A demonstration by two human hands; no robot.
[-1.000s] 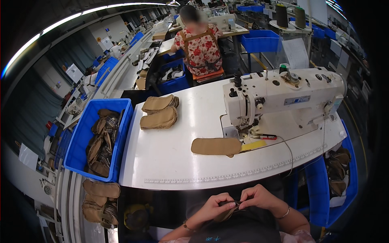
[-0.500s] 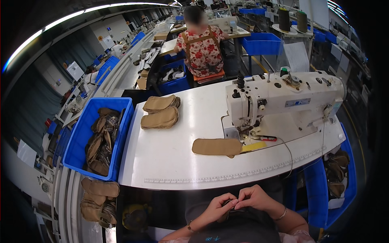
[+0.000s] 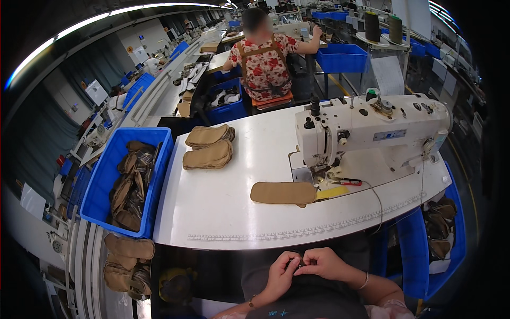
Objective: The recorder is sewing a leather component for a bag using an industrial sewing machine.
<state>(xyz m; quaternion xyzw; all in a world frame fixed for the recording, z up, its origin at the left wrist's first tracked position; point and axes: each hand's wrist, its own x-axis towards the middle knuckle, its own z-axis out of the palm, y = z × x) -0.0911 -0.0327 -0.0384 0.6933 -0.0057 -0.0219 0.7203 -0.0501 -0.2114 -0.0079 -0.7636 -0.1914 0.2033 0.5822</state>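
Observation:
Both of my hands meet in front of my dark apron, below the front edge of the table. My left hand (image 3: 281, 275) is closed in a pinch, thumb and forefinger raised. Beside it, my right hand (image 3: 325, 264) has its fingers bent and pressed together too. Between the fingertips is a small dark bit, too small to name. On the table ahead lies a tan oblong fabric piece (image 3: 282, 193), its right end close to the sewing machine's needle area. The white sewing machine (image 3: 372, 127) stands at the right of the table.
Two stacks of tan fabric pieces (image 3: 208, 154) lie at the table's far left. A blue bin (image 3: 90, 204) of brown pieces stands left, with more stacked pieces (image 3: 127, 266) below. Red-handled snippers (image 3: 348, 182) rest by the machine. Another blue bin (image 3: 414, 255) is at right. A co-worker (image 3: 265, 58) sits ahead.
My hands have shifted slightly, the left turning more upright and the right lowering a little. The brown piece glimpsed under them no longer shows. The co-worker's right arm has reached out to the right.

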